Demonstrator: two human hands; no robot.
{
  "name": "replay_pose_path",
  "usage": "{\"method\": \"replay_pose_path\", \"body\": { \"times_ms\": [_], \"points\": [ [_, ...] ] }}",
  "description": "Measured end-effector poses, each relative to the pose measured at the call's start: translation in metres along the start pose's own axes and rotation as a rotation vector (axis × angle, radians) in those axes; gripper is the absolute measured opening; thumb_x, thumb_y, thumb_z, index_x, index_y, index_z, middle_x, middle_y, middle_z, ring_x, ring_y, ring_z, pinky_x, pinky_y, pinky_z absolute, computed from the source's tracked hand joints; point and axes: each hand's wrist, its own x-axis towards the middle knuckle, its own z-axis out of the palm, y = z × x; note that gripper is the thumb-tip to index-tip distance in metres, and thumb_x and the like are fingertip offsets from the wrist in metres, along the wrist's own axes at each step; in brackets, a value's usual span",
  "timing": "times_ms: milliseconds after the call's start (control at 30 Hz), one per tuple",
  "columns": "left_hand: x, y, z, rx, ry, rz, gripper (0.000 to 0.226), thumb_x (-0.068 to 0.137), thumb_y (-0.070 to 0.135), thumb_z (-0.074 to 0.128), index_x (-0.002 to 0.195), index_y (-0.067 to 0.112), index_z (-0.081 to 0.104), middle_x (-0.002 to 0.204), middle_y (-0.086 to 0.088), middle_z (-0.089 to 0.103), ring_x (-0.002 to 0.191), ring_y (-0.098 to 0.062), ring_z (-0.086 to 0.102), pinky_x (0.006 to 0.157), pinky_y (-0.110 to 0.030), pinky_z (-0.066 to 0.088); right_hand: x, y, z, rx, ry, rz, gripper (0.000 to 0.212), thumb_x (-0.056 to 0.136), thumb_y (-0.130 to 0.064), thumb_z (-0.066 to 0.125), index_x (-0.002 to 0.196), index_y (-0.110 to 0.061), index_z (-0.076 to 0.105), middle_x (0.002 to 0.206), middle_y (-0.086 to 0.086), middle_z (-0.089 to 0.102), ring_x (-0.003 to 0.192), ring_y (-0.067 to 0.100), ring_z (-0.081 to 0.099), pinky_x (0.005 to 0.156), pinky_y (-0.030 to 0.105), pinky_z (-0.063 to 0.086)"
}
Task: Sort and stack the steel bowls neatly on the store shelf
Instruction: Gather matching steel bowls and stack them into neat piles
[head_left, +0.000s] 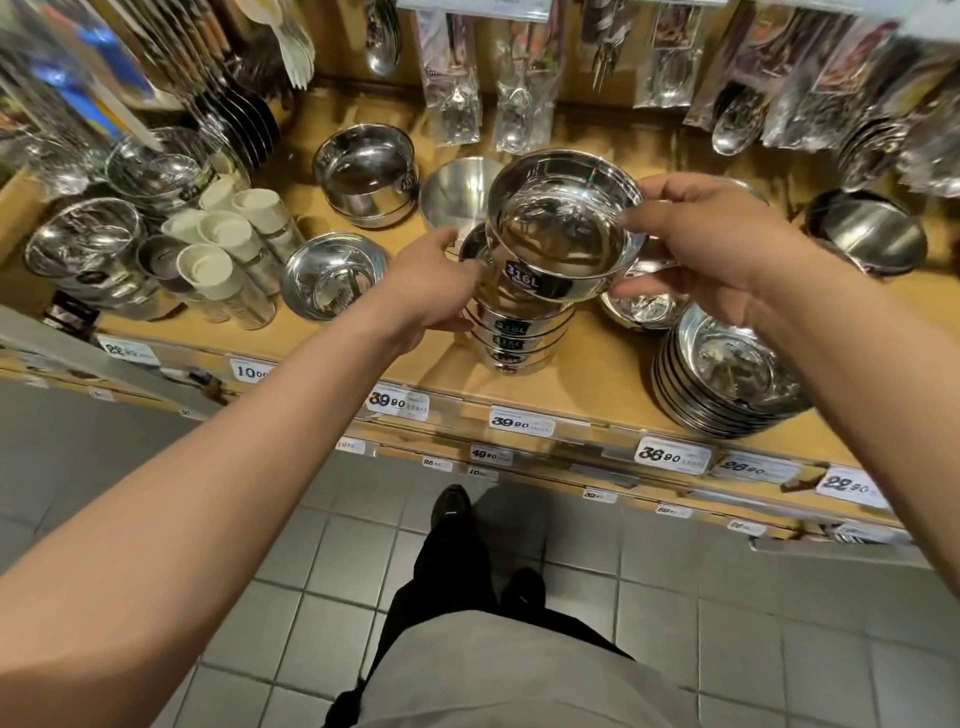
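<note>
A tall stack of steel bowls (511, 332) with black "316L" labels stands near the front of the wooden shelf (587, 374). Its top bowl (563, 228) is shiny and tilted slightly toward me. My right hand (711, 244) grips that bowl's right rim, thumb inside and fingers beneath. My left hand (431, 291) curls round the left side of the stack below it. Other steel bowls sit around: a single one (332, 275) at the left, a deep stack (366, 174) behind, a matte bowl (457, 189) partly hidden.
A stack of wide shallow bowls (727, 374) sits at the shelf's front right, another bowl (867, 231) further right. White-lidded jars (228, 249) and more bowls (83, 249) crowd the left. Packaged cutlery hangs above. Price tags (672, 454) line the shelf edge.
</note>
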Motion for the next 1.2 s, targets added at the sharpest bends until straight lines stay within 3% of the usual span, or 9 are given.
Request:
{"method": "replay_pose_path", "body": {
  "times_ms": [67,167,233,333,467,567,700,967,1200],
  "points": [
    [0.001,0.001,-0.007,0.079,0.104,0.05,0.047,0.103,0.026,0.056,0.148,0.015,0.048,0.091,0.006,0.059,0.07,-0.007,0.059,0.064,-0.033,0.064,0.0,-0.002,0.003,-0.008,-0.014,-0.006,0.013,0.097,-0.006,0.063,0.093,-0.017,0.068,0.084,-0.001,0.07,0.052,0.004,0.065,0.05,0.029,0.061],
    [0.002,0.009,-0.018,0.138,0.275,0.178,0.032,0.104,0.033,0.049,0.108,0.009,0.068,0.074,0.001,0.057,0.064,-0.014,0.056,0.075,-0.044,0.063,0.001,-0.006,0.008,-0.036,-0.044,-0.03,0.012,0.097,-0.006,0.062,0.091,-0.015,0.068,0.07,-0.006,0.07,0.049,0.004,0.065,0.052,0.033,0.063],
    [-0.002,0.02,-0.02,-0.01,0.213,0.143,0.04,0.103,0.042,0.045,0.097,0.01,0.068,0.08,-0.002,0.062,0.073,-0.014,0.06,0.067,-0.038,0.061,0.003,-0.009,0.012,-0.075,-0.035,-0.034,0.009,0.098,-0.008,0.063,0.093,-0.015,0.067,0.076,-0.005,0.07,0.052,0.005,0.067,0.055,0.035,0.064],
    [-0.006,0.031,-0.017,-0.075,0.026,0.081,0.032,0.1,0.041,0.054,0.107,0.014,0.071,0.097,-0.005,0.076,0.088,-0.016,0.071,0.068,-0.029,0.064,0.009,-0.013,0.02,-0.143,-0.005,-0.02,0.008,0.098,-0.014,0.064,0.105,-0.014,0.067,0.113,0.01,0.067,0.075,0.015,0.074,0.054,0.03,0.061],
    [-0.006,0.027,-0.013,0.04,0.095,0.102,0.015,0.094,0.01,0.059,0.102,0.003,0.069,0.103,-0.015,0.075,0.088,-0.023,0.075,0.069,-0.035,0.065,0.014,-0.013,0.027,-0.274,0.017,-0.068,0.024,0.1,-0.021,0.062,0.119,-0.009,0.068,0.108,0.01,0.066,0.084,0.027,0.075,0.038,0.023,0.05],
    [-0.005,0.026,-0.01,0.024,0.171,0.098,0.009,0.093,0.016,0.058,0.091,0.009,0.063,0.105,-0.017,0.072,0.085,-0.025,0.074,0.068,-0.039,0.066,0.021,-0.008,0.03,-0.261,0.025,-0.11,0.03,0.093,-0.017,0.07,0.121,-0.006,0.067,0.122,0.016,0.066,0.107,0.03,0.068,0.065,0.035,0.064],
    [-0.003,0.023,-0.008,0.149,0.256,0.125,0.012,0.096,0.022,0.055,0.084,0.019,0.057,0.094,-0.006,0.067,0.083,-0.022,0.07,0.067,-0.041,0.066,0.024,0.001,0.031,-0.306,0.083,-0.153,0.029,0.087,-0.003,0.072,0.114,-0.014,0.071,0.109,0.012,0.07,0.092,0.025,0.073,0.071,0.04,0.065],
    [-0.003,0.018,-0.01,0.149,0.254,0.141,0.019,0.094,0.014,0.062,0.075,0.016,0.061,0.08,-0.002,0.067,0.062,-0.01,0.07,0.053,-0.024,0.06,0.026,0.01,0.035,-0.417,0.267,-0.264,0.009,0.084,-0.009,0.076,0.091,-0.014,0.074,0.09,0.003,0.07,0.073,0.022,0.074,0.067,0.042,0.064],
    [-0.005,0.012,-0.006,0.157,0.219,0.125,0.018,0.093,0.011,0.063,0.076,0.009,0.063,0.083,-0.01,0.068,0.065,-0.018,0.071,0.063,-0.039,0.065,0.026,0.019,0.034,-0.466,0.288,-0.268,0.013,0.084,-0.012,0.075,0.096,-0.014,0.075,0.105,0.007,0.072,0.093,0.026,0.072,0.083,0.046,0.061]
  ]
}}
